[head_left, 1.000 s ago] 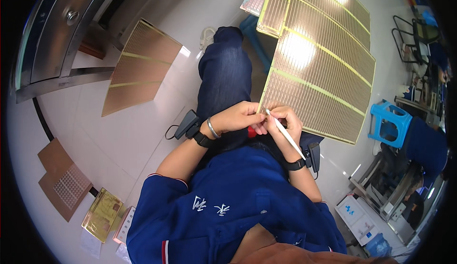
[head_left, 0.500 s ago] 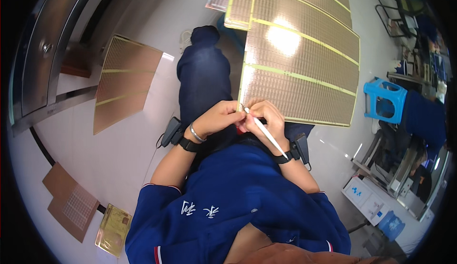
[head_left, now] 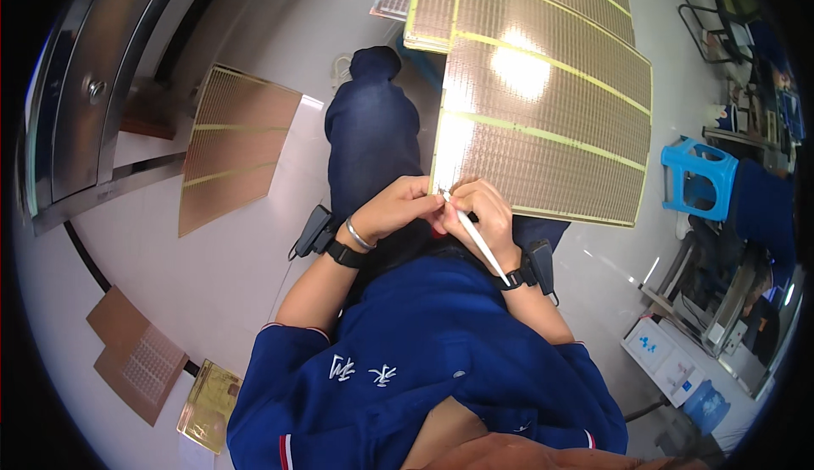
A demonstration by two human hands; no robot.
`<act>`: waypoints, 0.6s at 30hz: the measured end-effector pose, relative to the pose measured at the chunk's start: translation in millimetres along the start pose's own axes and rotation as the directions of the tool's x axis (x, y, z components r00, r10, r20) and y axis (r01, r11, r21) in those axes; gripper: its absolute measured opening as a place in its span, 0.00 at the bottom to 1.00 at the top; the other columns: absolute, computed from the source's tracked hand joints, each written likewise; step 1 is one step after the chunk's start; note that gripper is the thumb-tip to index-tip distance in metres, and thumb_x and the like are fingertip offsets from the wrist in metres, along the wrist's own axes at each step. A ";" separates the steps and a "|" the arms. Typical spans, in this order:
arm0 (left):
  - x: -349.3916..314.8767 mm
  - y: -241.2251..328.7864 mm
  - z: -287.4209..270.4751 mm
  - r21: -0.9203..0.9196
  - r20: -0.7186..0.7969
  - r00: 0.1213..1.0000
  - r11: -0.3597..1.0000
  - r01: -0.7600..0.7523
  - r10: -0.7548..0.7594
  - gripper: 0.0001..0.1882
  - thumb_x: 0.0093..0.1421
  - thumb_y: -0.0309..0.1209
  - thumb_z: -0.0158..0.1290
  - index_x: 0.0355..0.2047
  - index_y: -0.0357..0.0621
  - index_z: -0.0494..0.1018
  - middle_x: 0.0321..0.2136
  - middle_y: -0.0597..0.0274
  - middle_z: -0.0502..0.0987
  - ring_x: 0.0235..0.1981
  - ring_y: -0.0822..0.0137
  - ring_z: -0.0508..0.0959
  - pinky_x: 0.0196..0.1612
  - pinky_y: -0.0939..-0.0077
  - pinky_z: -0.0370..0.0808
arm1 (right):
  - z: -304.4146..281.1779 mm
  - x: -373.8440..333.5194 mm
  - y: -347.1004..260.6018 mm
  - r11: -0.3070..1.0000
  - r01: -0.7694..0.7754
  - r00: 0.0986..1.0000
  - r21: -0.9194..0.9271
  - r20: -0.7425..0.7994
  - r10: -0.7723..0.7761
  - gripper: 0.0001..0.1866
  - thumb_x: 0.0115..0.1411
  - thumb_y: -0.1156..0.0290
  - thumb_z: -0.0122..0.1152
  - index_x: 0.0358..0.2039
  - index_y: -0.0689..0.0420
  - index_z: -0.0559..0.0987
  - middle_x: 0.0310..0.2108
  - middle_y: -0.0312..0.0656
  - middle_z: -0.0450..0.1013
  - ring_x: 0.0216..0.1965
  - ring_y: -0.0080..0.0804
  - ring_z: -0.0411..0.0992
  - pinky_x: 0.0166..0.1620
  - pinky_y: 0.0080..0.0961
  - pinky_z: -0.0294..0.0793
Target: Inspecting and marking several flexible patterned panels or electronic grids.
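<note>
Copper-toned gridded panel (head_left: 555, 152) lies just ahead of the right hand (head_left: 487, 209), its near left corner between both hands. The right hand grasps a white pen-shaped tool (head_left: 480, 241) like a pencil, fingers curled, the shaft slanting back toward a black strap (head_left: 515, 279) on that wrist. The left hand (head_left: 397, 210) meets it from the left, thumb pointing right; it seems to pinch the panel's corner, though its fingertips are partly hidden. The step in hand looks like fine work with the tool's tip at that corner; the next move, I judge, calls for a steady left pinch and small, light motion of the right fingers. Both elbows are bent, the wrists angled inward. Beyond the hands, a second gridded panel (head_left: 432, 12) lies partly behind the first; well to their right stands a blue stool (head_left: 699, 177).
</note>
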State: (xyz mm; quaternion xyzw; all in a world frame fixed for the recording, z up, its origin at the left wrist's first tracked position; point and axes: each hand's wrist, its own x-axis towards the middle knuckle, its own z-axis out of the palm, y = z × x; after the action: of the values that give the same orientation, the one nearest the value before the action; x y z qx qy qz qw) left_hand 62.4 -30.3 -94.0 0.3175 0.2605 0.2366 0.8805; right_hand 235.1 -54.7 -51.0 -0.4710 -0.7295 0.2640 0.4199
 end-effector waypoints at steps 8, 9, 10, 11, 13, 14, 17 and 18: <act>1.7 0.7 -0.7 -0.034 0.039 0.999 0.999 0.030 -0.029 0.12 0.64 0.30 0.44 0.39 0.33 0.71 0.33 0.57 0.77 0.30 0.70 0.79 0.36 0.79 0.76 | 1.8 -0.1 -4.3 0.992 -0.125 0.991 0.037 -0.041 0.126 0.08 0.47 0.81 0.63 0.24 0.62 0.71 0.24 0.44 0.71 0.27 0.37 0.73 0.28 0.27 0.71; 2.2 -0.9 -1.9 -0.013 0.042 0.999 0.999 0.033 -0.033 0.12 0.64 0.30 0.44 0.40 0.33 0.71 0.32 0.58 0.77 0.30 0.70 0.79 0.36 0.79 0.76 | 2.2 0.9 -4.8 0.992 -0.121 0.992 0.039 -0.034 0.122 0.08 0.47 0.81 0.63 0.24 0.62 0.71 0.24 0.44 0.71 0.27 0.37 0.73 0.28 0.27 0.71; 2.4 -2.7 -3.1 0.007 0.046 0.998 0.999 0.036 -0.037 0.12 0.64 0.30 0.44 0.40 0.33 0.70 0.32 0.58 0.77 0.29 0.70 0.79 0.36 0.79 0.76 | 2.0 1.9 -4.8 0.992 -0.121 0.992 0.035 -0.019 0.122 0.08 0.46 0.81 0.63 0.24 0.62 0.71 0.23 0.44 0.71 0.27 0.37 0.73 0.28 0.27 0.71; 2.4 -4.5 -3.6 0.004 0.042 0.999 0.999 0.031 -0.032 0.12 0.64 0.30 0.44 0.40 0.33 0.70 0.32 0.58 0.77 0.29 0.70 0.79 0.36 0.79 0.76 | 1.3 2.5 -5.0 0.992 -0.121 0.993 0.030 -0.004 0.122 0.08 0.46 0.82 0.63 0.24 0.62 0.70 0.23 0.44 0.71 0.27 0.37 0.73 0.28 0.27 0.71; 2.0 -7.8 -4.5 0.005 0.048 0.999 1.000 0.014 -0.015 0.12 0.64 0.30 0.44 0.41 0.33 0.70 0.32 0.59 0.76 0.29 0.70 0.78 0.36 0.79 0.77 | 0.4 0.7 -3.3 0.996 -0.088 0.996 0.017 0.009 0.088 0.08 0.45 0.82 0.62 0.24 0.62 0.70 0.23 0.44 0.71 0.27 0.37 0.73 0.27 0.27 0.71; 1.8 -8.3 -4.6 0.003 0.046 0.999 1.000 0.010 -0.010 0.12 0.64 0.30 0.44 0.41 0.33 0.70 0.32 0.59 0.76 0.29 0.70 0.78 0.36 0.79 0.77 | 0.0 0.2 -2.2 0.998 -0.058 0.998 0.004 0.016 0.058 0.08 0.45 0.83 0.62 0.24 0.62 0.70 0.23 0.44 0.71 0.27 0.38 0.72 0.27 0.28 0.71; 1.6 -7.9 -4.1 -0.005 0.055 0.998 1.000 0.001 -0.001 0.12 0.64 0.30 0.43 0.41 0.33 0.70 0.31 0.59 0.76 0.29 0.70 0.78 0.36 0.79 0.77 | -0.4 0.7 -0.6 1.000 -0.030 0.999 -0.004 0.020 0.030 0.08 0.45 0.82 0.62 0.24 0.62 0.70 0.23 0.44 0.71 0.26 0.36 0.72 0.27 0.26 0.71; 1.5 -6.4 -3.1 -0.010 0.051 0.999 1.000 0.000 0.001 0.12 0.64 0.30 0.43 0.41 0.34 0.70 0.31 0.59 0.76 0.29 0.70 0.78 0.36 0.79 0.77 | 0.1 -0.5 0.1 1.000 -0.029 0.999 -0.006 0.023 0.029 0.08 0.45 0.82 0.62 0.24 0.62 0.70 0.23 0.44 0.71 0.26 0.36 0.72 0.27 0.26 0.71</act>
State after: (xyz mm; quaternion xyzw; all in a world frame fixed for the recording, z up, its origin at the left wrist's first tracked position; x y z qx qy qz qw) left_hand 63.3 -32.5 -100.9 0.3193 0.2365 0.2299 0.8884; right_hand 235.2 -55.0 -51.3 -0.4795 -0.7283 0.2732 0.4062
